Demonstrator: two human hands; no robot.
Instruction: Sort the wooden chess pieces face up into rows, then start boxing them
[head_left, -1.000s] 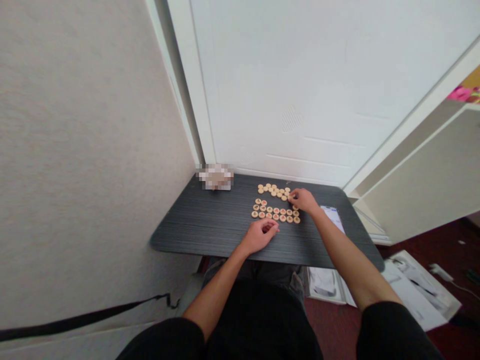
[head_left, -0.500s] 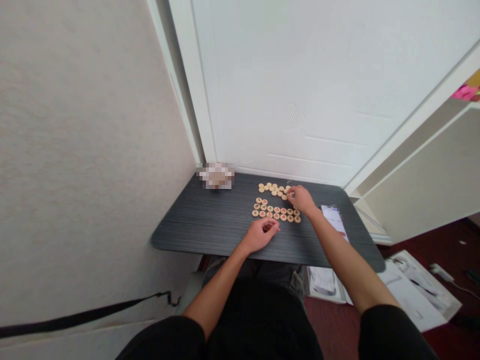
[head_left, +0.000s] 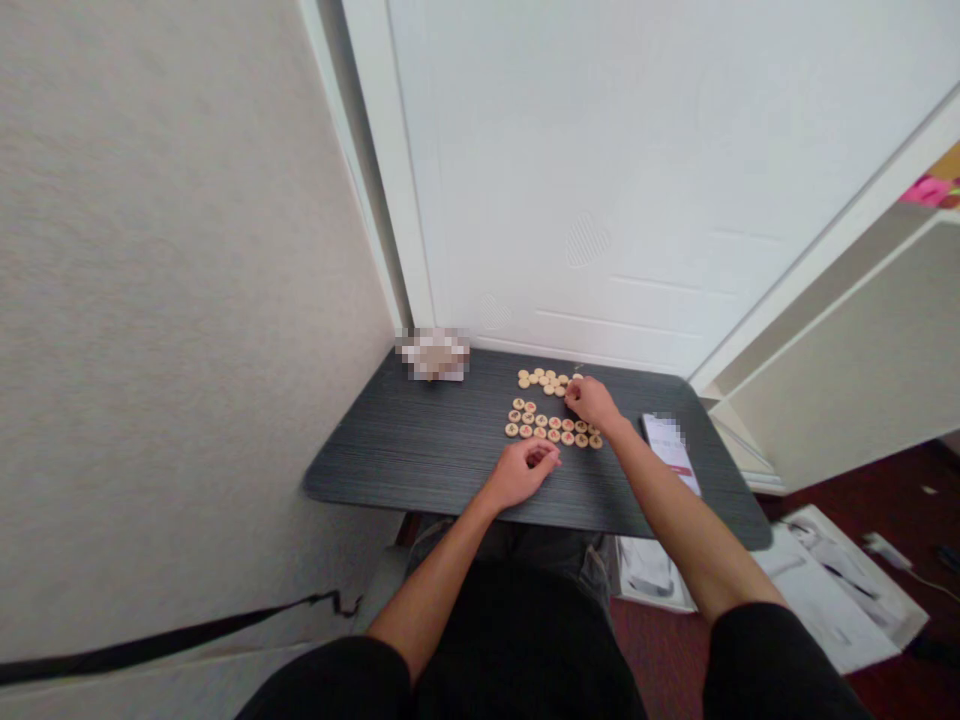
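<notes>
Round wooden Chinese chess pieces lie in two groups on the dark table [head_left: 420, 450]. Nearer me are rows of face-up pieces [head_left: 554, 436] with red or dark characters. Behind them, an uneven cluster of pieces [head_left: 550, 390] shows plain tops. My right hand [head_left: 594, 402] reaches over the right side of both groups, thumb and fingers pinched at the cluster's near edge on a chess piece mostly hidden by the fingertips. My left hand [head_left: 525, 472] rests on the table just in front of the rows, fingers curled toward the thumb around a hollow with nothing visible in it.
A phone [head_left: 671, 450] lies right of the pieces, partly behind my right forearm. A blurred-out object [head_left: 435, 355] stands at the back left corner. A white door panel [head_left: 600, 180] borders the far edge, a wall [head_left: 225, 300] the left. Open white boxes [head_left: 847, 590] sit on the floor.
My right hand has shifted slightly left and nearer me, its fingertips now over a plain-topped piece that was visible before. My left hand stays in place.
</notes>
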